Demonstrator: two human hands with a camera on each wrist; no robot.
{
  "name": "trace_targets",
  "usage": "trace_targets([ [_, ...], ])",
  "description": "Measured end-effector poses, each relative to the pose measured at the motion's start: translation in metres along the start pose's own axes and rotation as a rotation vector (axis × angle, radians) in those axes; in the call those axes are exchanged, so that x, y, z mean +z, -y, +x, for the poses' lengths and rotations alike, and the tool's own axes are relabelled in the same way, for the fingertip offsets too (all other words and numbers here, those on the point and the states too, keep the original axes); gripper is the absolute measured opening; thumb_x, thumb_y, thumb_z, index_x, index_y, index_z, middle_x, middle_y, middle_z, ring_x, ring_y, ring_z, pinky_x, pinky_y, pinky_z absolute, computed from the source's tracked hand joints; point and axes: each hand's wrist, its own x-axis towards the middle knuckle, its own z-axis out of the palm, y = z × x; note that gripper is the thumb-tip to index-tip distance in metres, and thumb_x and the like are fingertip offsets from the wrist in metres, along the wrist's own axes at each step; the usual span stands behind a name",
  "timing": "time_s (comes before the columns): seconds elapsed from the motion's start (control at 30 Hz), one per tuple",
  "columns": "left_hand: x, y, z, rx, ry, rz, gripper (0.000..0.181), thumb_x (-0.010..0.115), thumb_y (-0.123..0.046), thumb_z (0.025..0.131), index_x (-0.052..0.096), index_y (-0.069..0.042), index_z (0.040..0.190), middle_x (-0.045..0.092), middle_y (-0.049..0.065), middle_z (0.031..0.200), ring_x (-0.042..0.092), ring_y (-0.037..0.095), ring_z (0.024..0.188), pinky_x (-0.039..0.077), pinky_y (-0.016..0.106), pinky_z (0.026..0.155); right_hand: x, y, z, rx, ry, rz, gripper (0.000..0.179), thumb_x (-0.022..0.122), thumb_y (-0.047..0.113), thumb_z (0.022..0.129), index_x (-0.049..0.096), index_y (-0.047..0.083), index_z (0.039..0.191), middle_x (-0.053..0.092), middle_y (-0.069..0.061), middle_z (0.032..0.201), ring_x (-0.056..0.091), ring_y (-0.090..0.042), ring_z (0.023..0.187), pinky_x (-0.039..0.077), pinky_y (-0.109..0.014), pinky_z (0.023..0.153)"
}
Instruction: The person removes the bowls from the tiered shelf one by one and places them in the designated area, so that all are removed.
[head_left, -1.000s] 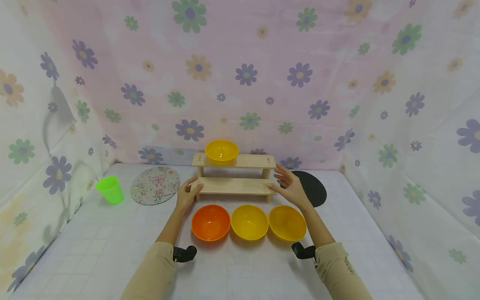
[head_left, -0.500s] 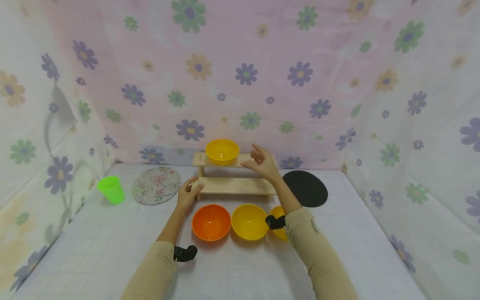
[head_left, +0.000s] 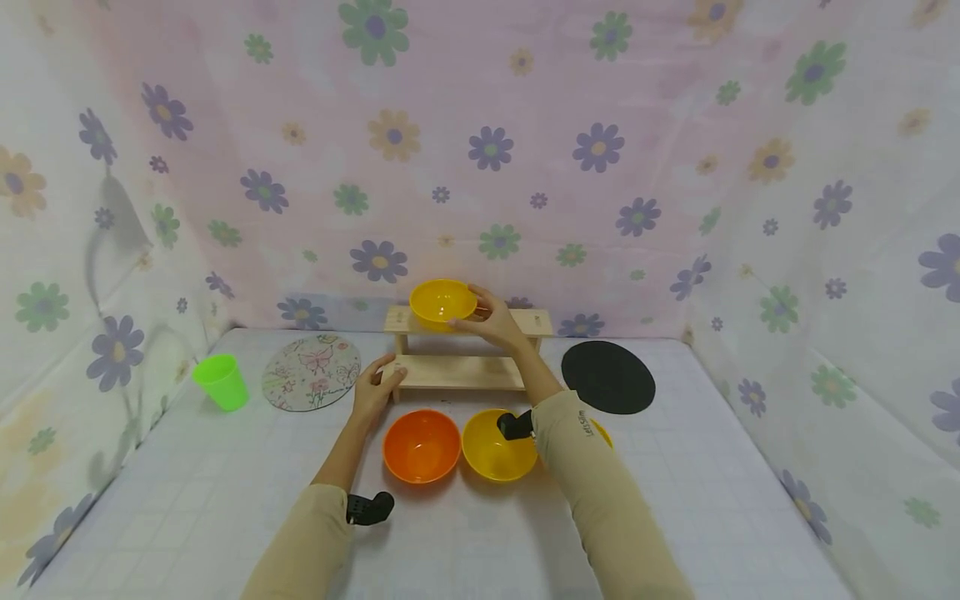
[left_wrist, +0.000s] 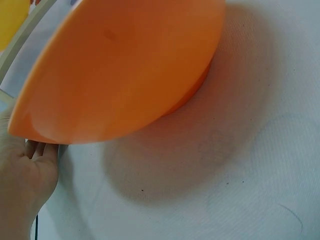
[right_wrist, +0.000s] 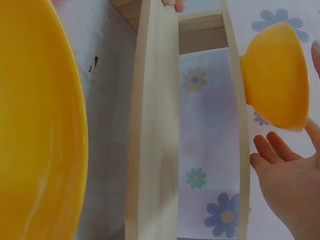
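A two-tier wooden shelf [head_left: 465, 372] stands near the back of the table, with a small yellow bowl [head_left: 438, 302] on the left part of its top tier. My left hand [head_left: 372, 392] grips the left end of the lower tier, thumb on top. In the left wrist view that hand [left_wrist: 31, 177] is partly hidden behind an orange bowl [left_wrist: 130, 70]. At the small bowl's right side is my right hand [head_left: 495, 323], holding it near the rim between thumb and forefinger. The right wrist view shows the other fingers [right_wrist: 272, 150] spread below the bowl [right_wrist: 277, 75].
In front of the shelf, the orange bowl [head_left: 422, 447] and a yellow bowl [head_left: 495, 458] stand beside another yellow bowl [head_left: 602, 433], mostly hidden by the right sleeve. A green cup [head_left: 222, 382] and patterned round mat [head_left: 311, 372] lie left; a black round mat [head_left: 607, 377] lies right.
My right hand has left the shelf's right end and moved left and up to the small yellow bowl. The left hand keeps its grip on the shelf. The bowls have not visibly moved.
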Motion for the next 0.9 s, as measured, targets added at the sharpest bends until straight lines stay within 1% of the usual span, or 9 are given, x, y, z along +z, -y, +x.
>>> trace_targets([
  [0.1, 0.0000, 0.0129, 0.0087, 0.006, -0.013, 0.004, 0.053, 0.066, -0.022, 0.089, 0.048, -0.007, 0.136, 0.056, 0.027, 0.125, 0.057, 0.012, 0.086, 0.045, 0.015, 0.070, 0.0036, -0.0014, 0.0013, 0.004, 0.021, -0.004, 0.077, 0.070, 0.010, 0.082, 0.029, 0.005, 0.147, 0.042, -0.018, 0.140, 0.050, -0.032, 0.120, 0.042, -0.036, 0.099],
  [0.27, -0.0006, 0.0112, 0.0082, 0.016, -0.022, 0.011, 0.053, 0.066, -0.022, 0.089, 0.049, -0.006, 0.136, 0.057, 0.028, 0.121, 0.057, 0.011, 0.081, 0.045, 0.015, 0.069, 0.0068, -0.0002, 0.0031, 0.020, 0.057, -0.028, 0.072, 0.071, 0.012, 0.083, 0.034, 0.003, 0.144, 0.038, -0.017, 0.144, 0.046, -0.031, 0.124, 0.038, -0.037, 0.103],
  [0.37, -0.0010, 0.0110, 0.0082, 0.017, -0.025, 0.019, 0.052, 0.066, -0.021, 0.088, 0.049, -0.006, 0.136, 0.057, 0.028, 0.121, 0.058, 0.012, 0.084, 0.045, 0.016, 0.069, 0.0077, -0.0002, 0.0029, 0.038, 0.066, -0.071, 0.068, 0.070, 0.014, 0.083, 0.038, 0.002, 0.142, 0.042, -0.018, 0.141, 0.049, -0.031, 0.120, 0.040, -0.037, 0.100],
  [0.43, -0.0008, 0.0112, 0.0085, 0.017, -0.023, 0.017, 0.052, 0.066, -0.020, 0.088, 0.050, -0.006, 0.135, 0.058, 0.028, 0.122, 0.058, 0.014, 0.085, 0.046, 0.016, 0.069, 0.0080, -0.0005, 0.0021, 0.050, 0.055, -0.094, 0.066, 0.071, 0.015, 0.083, 0.040, 0.002, 0.141, 0.046, -0.019, 0.137, 0.053, -0.030, 0.115, 0.043, -0.036, 0.097],
  [0.53, -0.0008, 0.0112, 0.0086, 0.019, -0.022, 0.011, 0.051, 0.067, -0.020, 0.088, 0.050, -0.006, 0.135, 0.058, 0.027, 0.121, 0.058, 0.016, 0.086, 0.046, 0.016, 0.069, 0.0081, -0.0017, 0.0010, 0.055, 0.027, -0.104, 0.068, 0.071, 0.016, 0.083, 0.039, 0.002, 0.141, 0.048, -0.019, 0.133, 0.055, -0.030, 0.109, 0.046, -0.035, 0.093],
  [0.6, -0.0008, 0.0114, 0.0086, 0.021, -0.024, 0.008, 0.051, 0.067, -0.019, 0.088, 0.051, -0.007, 0.135, 0.058, 0.027, 0.121, 0.058, 0.016, 0.087, 0.046, 0.016, 0.069, 0.0082, -0.0032, 0.0008, 0.053, 0.008, -0.089, 0.070, 0.072, 0.017, 0.082, 0.037, 0.001, 0.142, 0.048, -0.019, 0.134, 0.055, -0.030, 0.110, 0.046, -0.035, 0.093],
  [0.7, -0.0011, 0.0119, 0.0090, 0.022, -0.024, 0.011, 0.052, 0.067, -0.020, 0.088, 0.050, -0.007, 0.135, 0.057, 0.027, 0.122, 0.059, 0.017, 0.089, 0.046, 0.016, 0.069, 0.0089, -0.0047, 0.0003, 0.050, -0.015, -0.038, 0.074, 0.073, 0.015, 0.082, 0.034, 0.000, 0.143, 0.045, -0.018, 0.137, 0.053, -0.031, 0.114, 0.044, -0.036, 0.095],
  [0.8, -0.0013, 0.0124, 0.0090, 0.020, -0.023, 0.011, 0.052, 0.067, -0.020, 0.088, 0.050, -0.006, 0.135, 0.057, 0.027, 0.123, 0.059, 0.018, 0.090, 0.046, 0.016, 0.069, 0.0098, -0.0061, -0.0002, 0.054, -0.039, 0.000, 0.076, 0.074, 0.015, 0.081, 0.034, 0.000, 0.143, 0.045, -0.018, 0.138, 0.052, -0.030, 0.116, 0.044, -0.035, 0.096],
  [0.9, -0.0015, 0.0124, 0.0086, 0.020, -0.021, 0.014, 0.051, 0.066, -0.020, 0.088, 0.050, -0.006, 0.135, 0.057, 0.027, 0.123, 0.059, 0.019, 0.091, 0.046, 0.016, 0.069, 0.0102, -0.0075, -0.0013, 0.057, -0.061, 0.000, 0.077, 0.075, 0.016, 0.079, 0.034, 0.000, 0.143, 0.046, -0.017, 0.137, 0.053, -0.029, 0.115, 0.045, -0.034, 0.095],
])
